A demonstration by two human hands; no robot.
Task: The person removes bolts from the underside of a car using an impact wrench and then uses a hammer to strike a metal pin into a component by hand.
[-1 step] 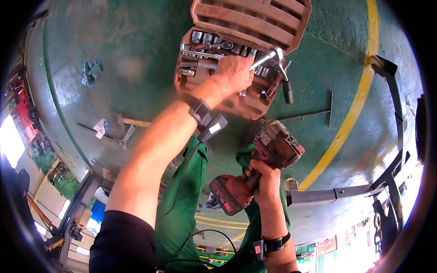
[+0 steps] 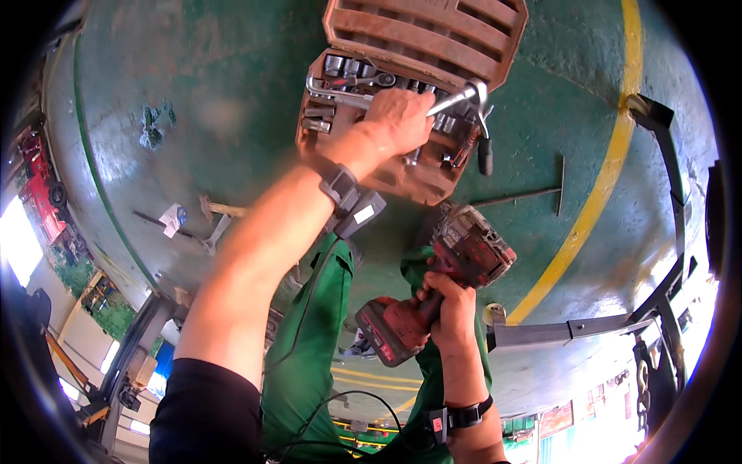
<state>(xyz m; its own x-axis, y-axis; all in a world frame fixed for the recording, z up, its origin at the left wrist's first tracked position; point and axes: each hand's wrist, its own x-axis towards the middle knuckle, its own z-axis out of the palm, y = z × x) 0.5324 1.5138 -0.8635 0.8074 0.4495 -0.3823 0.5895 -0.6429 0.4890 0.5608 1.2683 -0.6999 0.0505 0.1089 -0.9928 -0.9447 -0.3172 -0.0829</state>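
Note:
My left hand (image 2: 400, 120) is closed over an open brown tool case (image 2: 429, 182), gripping a chrome bar (image 2: 452, 100) that sticks out to the right. The bar's far end meets a rod with a black handle (image 2: 485, 157) that hangs over the case's right edge. My fingertips are hidden under the hand. Sockets (image 2: 334, 65), a ratchet (image 2: 380, 79) and a bent chrome handle (image 2: 317, 87) lie in the case. My right hand (image 2: 452, 305) wraps round the grip of a worn red cordless impact wrench (image 2: 473, 247), its battery (image 2: 386, 332) toward my lap.
On the green floor, a T-shaped metal rod (image 2: 533, 195) lies right of the case. A hammer (image 2: 224, 209), a wrench (image 2: 216, 234) and a white scrap (image 2: 171, 220) lie to the left. A dark metal frame (image 2: 665, 147) stands at the right, past a yellow floor line (image 2: 595, 209).
My left hand has shifted slightly right and up, and the chrome bar's far end has moved right with it. The black handle has swung slightly left. My right hand stays with the impact wrench.

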